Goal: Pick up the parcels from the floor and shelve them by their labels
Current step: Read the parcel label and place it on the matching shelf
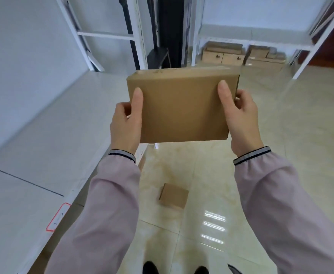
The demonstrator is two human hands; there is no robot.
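I hold a flat brown cardboard parcel (182,107) in front of me with both hands, its plain side facing me; no label shows on it. My left hand (125,125) grips its left edge, thumb on top. My right hand (241,119) grips the right edge the same way. A smaller brown parcel (173,195) lies on the glossy tiled floor below, between my arms. To my left runs a white shelf board (43,139) with a red-bordered label (58,216) on its front edge.
A second white rack (251,41) stands at the far right with several cardboard boxes (243,55) under its board. White uprights and a dark gap (170,30) fill the far middle. My shoes (176,268) show at the bottom edge.
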